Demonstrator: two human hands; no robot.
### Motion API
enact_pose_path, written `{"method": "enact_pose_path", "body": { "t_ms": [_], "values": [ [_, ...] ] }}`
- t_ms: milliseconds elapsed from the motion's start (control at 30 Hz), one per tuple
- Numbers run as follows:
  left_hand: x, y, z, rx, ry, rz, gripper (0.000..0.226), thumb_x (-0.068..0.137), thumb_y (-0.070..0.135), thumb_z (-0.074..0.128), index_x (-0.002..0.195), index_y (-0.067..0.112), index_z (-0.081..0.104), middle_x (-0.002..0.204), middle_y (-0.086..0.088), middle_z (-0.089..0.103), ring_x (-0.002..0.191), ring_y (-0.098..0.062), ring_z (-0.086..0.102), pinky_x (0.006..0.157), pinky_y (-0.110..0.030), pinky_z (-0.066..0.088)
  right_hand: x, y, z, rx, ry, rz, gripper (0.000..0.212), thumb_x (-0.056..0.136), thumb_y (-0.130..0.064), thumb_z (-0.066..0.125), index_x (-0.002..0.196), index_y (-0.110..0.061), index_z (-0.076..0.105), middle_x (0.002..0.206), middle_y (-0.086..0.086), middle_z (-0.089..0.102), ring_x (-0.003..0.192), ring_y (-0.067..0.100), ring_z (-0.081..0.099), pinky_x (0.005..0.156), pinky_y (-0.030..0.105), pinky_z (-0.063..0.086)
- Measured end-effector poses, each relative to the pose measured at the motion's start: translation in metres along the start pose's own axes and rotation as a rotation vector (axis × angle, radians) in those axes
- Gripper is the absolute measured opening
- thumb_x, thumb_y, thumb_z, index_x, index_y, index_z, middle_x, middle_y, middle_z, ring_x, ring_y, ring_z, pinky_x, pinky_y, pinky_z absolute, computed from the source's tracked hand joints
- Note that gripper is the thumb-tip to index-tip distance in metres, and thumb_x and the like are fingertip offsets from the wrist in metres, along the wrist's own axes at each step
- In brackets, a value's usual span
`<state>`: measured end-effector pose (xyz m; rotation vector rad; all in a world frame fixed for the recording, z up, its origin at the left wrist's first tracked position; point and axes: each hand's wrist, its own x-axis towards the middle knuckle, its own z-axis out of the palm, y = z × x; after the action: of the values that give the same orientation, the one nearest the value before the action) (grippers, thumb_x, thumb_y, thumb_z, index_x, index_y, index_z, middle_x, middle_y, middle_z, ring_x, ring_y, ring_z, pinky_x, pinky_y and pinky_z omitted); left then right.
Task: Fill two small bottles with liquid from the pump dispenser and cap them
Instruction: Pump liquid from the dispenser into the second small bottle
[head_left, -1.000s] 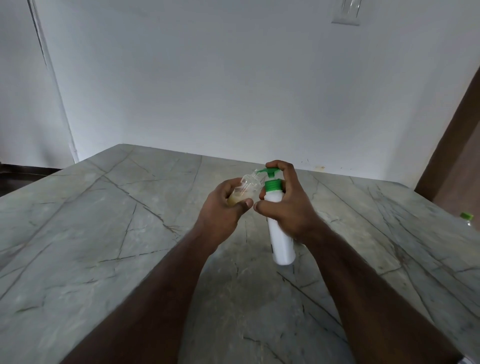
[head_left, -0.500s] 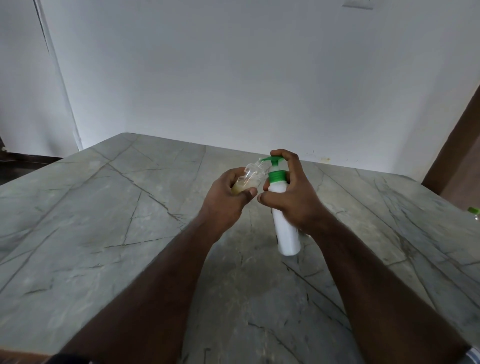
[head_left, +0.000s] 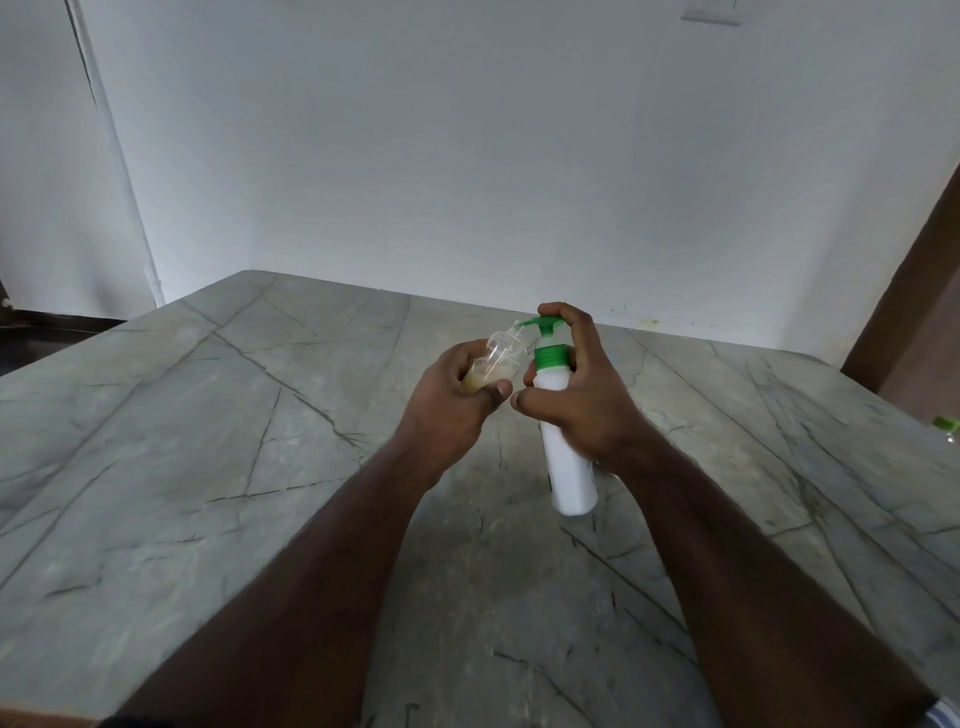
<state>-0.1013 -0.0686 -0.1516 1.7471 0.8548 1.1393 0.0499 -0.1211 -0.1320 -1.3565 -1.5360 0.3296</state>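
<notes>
No writing, label, brand, number or sign can be read anywhere in this view. The white pump dispenser (head_left: 563, 457) with its green top shows a plain side with no print on it, and the small clear bottle (head_left: 498, 358) shows no lettering either. The grey stone desk (head_left: 218, 467) shows only dark veins, the pale wall (head_left: 467, 156) behind it has no legible marks, and the green-capped thing (head_left: 946, 423) at the right edge is too small to read.
</notes>
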Motion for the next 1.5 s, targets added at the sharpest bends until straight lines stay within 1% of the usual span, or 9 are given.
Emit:
{"method": "enact_pose_path", "body": {
  "t_ms": [233,433,567,700,933,1133,1267,1367,1500],
  "values": [
    [0.0003,-0.0006,0.0005,0.024,-0.011,0.016,0.051,0.094,0.014,0.068,0.143,0.015,0.052,0.132,-0.001,0.063,0.112,-0.016,0.063,0.095,-0.034,0.056,-0.0005,0.0016,-0.0025,0.022,0.028,0.003,0.077,0.073,-0.004,0.081,0.132,-0.027,0.038,0.113,-0.007,0.057,0.087,0.014,0.064,0.070,0.023,0.054],
    [0.0010,-0.0015,0.0016,0.033,-0.001,0.020,0.050,0.096,0.016,0.067,0.143,0.015,0.050,0.132,0.001,0.062,0.108,-0.013,0.062,0.086,-0.023,0.055,0.0005,0.0013,-0.0007,0.011,0.004,-0.008,0.090,0.072,-0.001,0.081,0.143,-0.025,0.032,0.121,-0.007,0.051,0.093,0.012,0.061,0.069,0.011,0.049],
    [0.0007,-0.0009,0.0010,0.019,0.007,0.014,0.050,0.095,0.016,0.067,0.142,0.015,0.051,0.129,0.000,0.063,0.108,-0.014,0.063,0.091,-0.033,0.058,-0.0001,0.0011,-0.0012,0.023,0.005,-0.019,0.090,0.071,0.000,0.081,0.143,-0.025,0.033,0.122,-0.004,0.053,0.093,0.012,0.062,0.070,0.014,0.050],
    [0.0013,-0.0021,0.0006,0.014,0.012,0.014,0.050,0.094,0.016,0.068,0.141,0.017,0.052,0.127,0.001,0.064,0.107,-0.014,0.064,0.092,-0.033,0.058,-0.0002,0.0020,-0.0014,0.009,0.011,-0.023,0.086,0.070,0.001,0.081,0.138,-0.025,0.035,0.114,-0.016,0.052,0.085,-0.002,0.062,0.066,0.009,0.049],
    [0.0026,-0.0050,0.0018,0.028,0.004,0.022,0.049,0.093,0.017,0.070,0.139,0.020,0.054,0.117,0.011,0.063,0.101,-0.005,0.063,0.091,-0.030,0.057,0.0006,0.0036,-0.0036,0.039,0.040,-0.009,0.076,0.071,0.000,0.080,0.130,-0.026,0.040,0.114,-0.005,0.058,0.084,0.010,0.064,0.072,0.027,0.057],
    [0.0031,-0.0045,0.0001,0.026,0.017,0.024,0.050,0.094,0.019,0.069,0.141,0.017,0.053,0.124,0.003,0.065,0.102,-0.010,0.064,0.085,-0.027,0.058,0.0015,0.0023,0.0001,-0.009,0.010,-0.013,0.090,0.073,-0.003,0.081,0.143,-0.027,0.030,0.124,-0.007,0.048,0.092,0.012,0.060,0.067,0.009,0.049],
    [0.0023,-0.0044,0.0004,0.028,0.015,0.028,0.050,0.094,0.018,0.069,0.141,0.017,0.053,0.124,0.002,0.065,0.101,-0.011,0.065,0.085,-0.028,0.058,-0.0001,0.0016,-0.0004,-0.006,0.016,-0.011,0.088,0.072,-0.003,0.081,0.142,-0.026,0.032,0.126,-0.002,0.051,0.092,0.013,0.061,0.071,0.018,0.051],
    [0.0024,-0.0035,0.0006,0.021,0.007,0.016,0.050,0.093,0.017,0.069,0.141,0.017,0.053,0.125,0.002,0.065,0.105,-0.013,0.064,0.091,-0.033,0.058,0.0001,0.0023,-0.0016,-0.005,0.034,-0.013,0.081,0.072,-0.001,0.080,0.135,-0.025,0.036,0.114,-0.009,0.054,0.084,0.004,0.062,0.066,0.014,0.051],
    [0.0016,-0.0035,0.0009,0.010,-0.002,0.013,0.049,0.092,0.015,0.070,0.139,0.018,0.055,0.119,0.005,0.066,0.104,-0.013,0.065,0.094,-0.040,0.058,0.0007,0.0030,-0.0022,-0.009,0.048,-0.012,0.078,0.071,-0.003,0.081,0.133,-0.024,0.038,0.114,-0.009,0.055,0.088,0.013,0.062,0.072,0.023,0.054]
  ]
}}
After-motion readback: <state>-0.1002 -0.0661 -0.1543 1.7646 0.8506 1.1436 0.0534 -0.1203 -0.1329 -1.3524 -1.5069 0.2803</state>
